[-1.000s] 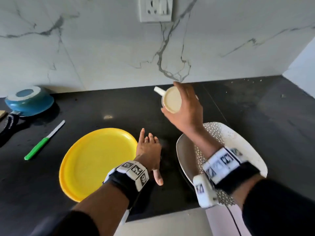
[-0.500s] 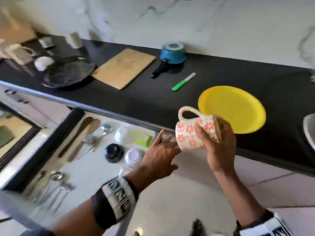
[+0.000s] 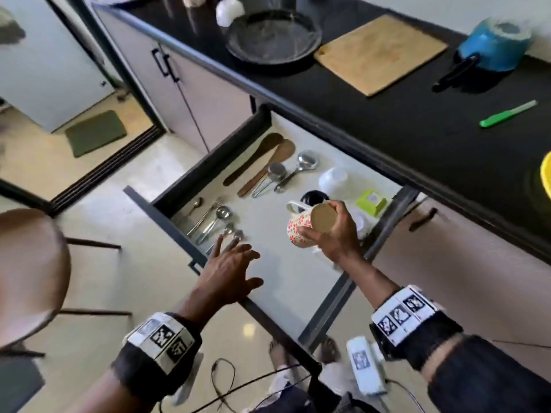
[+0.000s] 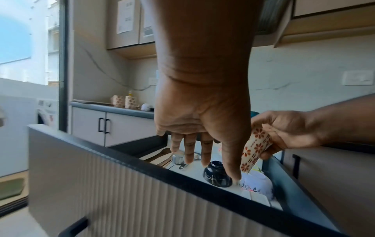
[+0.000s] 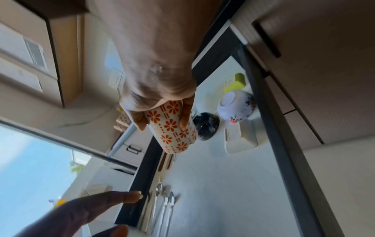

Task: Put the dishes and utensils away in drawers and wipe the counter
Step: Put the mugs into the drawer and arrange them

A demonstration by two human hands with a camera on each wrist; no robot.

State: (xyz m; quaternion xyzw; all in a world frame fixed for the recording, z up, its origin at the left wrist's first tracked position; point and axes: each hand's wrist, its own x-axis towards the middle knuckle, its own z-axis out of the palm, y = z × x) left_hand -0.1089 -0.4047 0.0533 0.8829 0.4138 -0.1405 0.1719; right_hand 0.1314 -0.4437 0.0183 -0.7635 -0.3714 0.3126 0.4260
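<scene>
My right hand (image 3: 334, 234) grips a white mug with orange flowers (image 3: 301, 231), turned mouth down with its base up, above the open drawer (image 3: 286, 272). The mug (image 5: 172, 128) hangs over the drawer's pale floor near a black bowl (image 5: 206, 126) and a floral white bowl (image 5: 236, 106). My left hand (image 3: 235, 260) hovers with fingers spread over the drawer's front left part, near the spoons (image 3: 214, 222), holding nothing. In the left wrist view the fingers (image 4: 188, 149) point down into the drawer beside the mug (image 4: 253, 150).
In the drawer lie wooden spatulas (image 3: 259, 162), steel scoops (image 3: 295, 171), a white bowl (image 3: 334, 180) and a green box (image 3: 371, 202). On the black counter (image 3: 387, 114) sit a dark pan (image 3: 274, 40), cutting board (image 3: 378, 52), blue saucepan (image 3: 492, 46), green knife (image 3: 507, 114). A stool (image 3: 29, 272) stands left.
My right hand lifted the mug off the counter, carried it left and down over the open drawer and turned it upside down. My left hand left the counter and now hovers over the drawer.
</scene>
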